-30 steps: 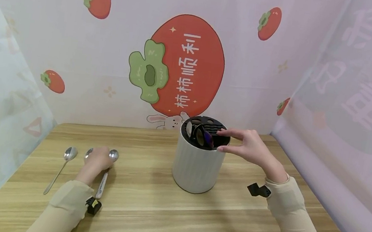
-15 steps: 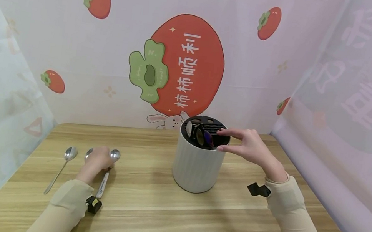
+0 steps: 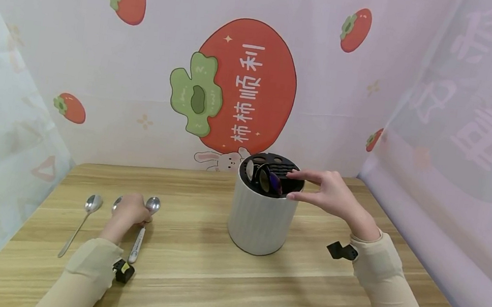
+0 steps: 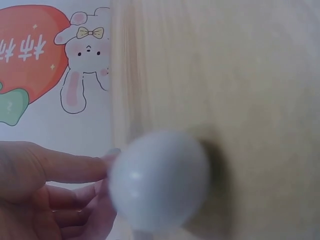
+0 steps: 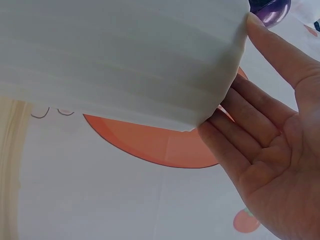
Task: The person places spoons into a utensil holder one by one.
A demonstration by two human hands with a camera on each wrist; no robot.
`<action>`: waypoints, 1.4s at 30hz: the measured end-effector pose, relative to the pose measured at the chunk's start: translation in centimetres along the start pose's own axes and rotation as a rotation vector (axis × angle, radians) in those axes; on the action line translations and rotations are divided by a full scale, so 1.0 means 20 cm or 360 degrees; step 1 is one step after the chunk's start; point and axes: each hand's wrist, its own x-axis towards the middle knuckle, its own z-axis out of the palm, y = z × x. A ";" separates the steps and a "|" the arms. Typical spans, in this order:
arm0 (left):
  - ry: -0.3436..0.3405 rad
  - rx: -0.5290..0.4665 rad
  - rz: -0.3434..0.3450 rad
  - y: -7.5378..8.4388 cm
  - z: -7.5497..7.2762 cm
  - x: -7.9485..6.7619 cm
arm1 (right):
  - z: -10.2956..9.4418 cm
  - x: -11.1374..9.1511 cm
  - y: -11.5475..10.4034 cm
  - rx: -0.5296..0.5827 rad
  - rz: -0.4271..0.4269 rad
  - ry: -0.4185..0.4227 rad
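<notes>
In the head view my left hand [image 3: 129,209] pinches a spoon [image 3: 137,245] with a pale printed handle on the left of the table. Its shiny bowl [image 3: 153,204] shows beyond my fingers. The left wrist view has the handle's rounded white end [image 4: 159,181] large and blurred, by my fingers. A second spoon bowl [image 3: 117,202] peeks out from behind that hand. My right hand [image 3: 330,193] has thumb and fingers extended at the rim of a white ribbed utensil holder [image 3: 260,227]. Several glossy rounded pieces [image 3: 266,179], one purplish, stick out of its black slotted top.
Another metal spoon [image 3: 80,225] lies at the table's far left. A white cloth [image 3: 147,59] printed with red persimmons hangs behind the wooden table [image 3: 219,293], and pale sheets stand at both sides.
The spoon in my left hand has shifted slightly to the right, its bowl and handle both a little over. My right hand and the holder have stayed in place.
</notes>
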 end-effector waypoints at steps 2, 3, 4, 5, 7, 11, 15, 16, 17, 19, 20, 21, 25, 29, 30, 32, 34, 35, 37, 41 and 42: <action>0.0005 -0.0018 0.0004 0.00 0.00 0.00 | 0.00 0.00 0.00 0.0002 -0.0002 0.0008; 0.0010 -0.0019 0.0008 0.00 0.00 0.00 | 0.00 0.00 0.00 0.0003 -0.0003 0.0011; 0.0014 -0.0020 0.0011 0.00 0.00 0.00 | 0.00 0.00 0.00 0.0004 -0.0004 0.0013; 0.0016 -0.0025 0.0014 0.00 0.00 0.00 | 0.00 0.00 0.00 0.0003 -0.0006 0.0013; 0.0017 -0.0024 0.0017 0.00 0.00 0.00 | 0.00 -0.01 0.00 0.0006 -0.0004 0.0011; 0.0008 -0.0044 0.0015 0.01 0.00 0.00 | 0.00 0.00 0.00 0.0005 -0.0004 0.0001; 0.0005 -0.0059 0.0024 0.01 0.00 -0.01 | 0.00 0.00 0.00 -0.0003 -0.0003 -0.0001; 0.0003 -0.0059 0.0028 0.02 0.00 -0.01 | 0.00 0.00 0.00 -0.0005 -0.0002 0.0000; 0.0000 -0.0058 0.0030 0.02 -0.01 -0.01 | 0.00 0.00 0.00 -0.0006 0.0001 0.0001; -0.0010 -0.0060 0.0032 0.02 -0.01 -0.01 | 0.00 0.00 0.00 -0.0007 0.0002 -0.0001; -0.0015 -0.0060 0.0034 0.02 -0.01 -0.01 | 0.00 0.00 0.00 -0.0006 0.0004 -0.0001; -0.0020 -0.0060 0.0032 0.03 -0.01 -0.01 | 0.00 0.00 0.00 -0.0005 0.0004 -0.0002; -0.0032 -0.0058 0.0027 0.03 -0.01 0.00 | 0.00 0.00 0.00 -0.0002 0.0001 0.0000; -0.0015 -0.0034 0.0033 0.03 -0.01 0.00 | 0.00 0.00 0.00 -0.0006 -0.0005 0.0006; -0.0009 -0.0030 0.0033 0.04 -0.01 0.00 | 0.00 0.00 0.00 -0.0006 -0.0002 0.0007; 0.0000 -0.0030 0.0041 0.04 -0.01 0.00 | 0.00 0.00 0.00 -0.0005 0.0003 0.0003; 0.0001 -0.0043 0.0044 0.04 -0.02 0.00 | 0.00 0.00 0.00 -0.0002 0.0010 -0.0002; 0.0000 -0.0053 0.0046 0.04 -0.02 -0.01 | 0.00 0.00 0.00 -0.0001 0.0012 -0.0004; -0.0004 -0.0072 0.0051 0.05 -0.02 -0.01 | 0.00 0.00 0.00 0.0001 0.0011 -0.0005; 0.0003 -0.0096 0.0065 0.06 -0.02 -0.02 | 0.00 0.00 0.00 0.0003 0.0007 0.0003; 0.0007 -0.0097 0.0069 0.07 -0.03 -0.02 | 0.00 0.00 0.00 0.0003 0.0006 0.0004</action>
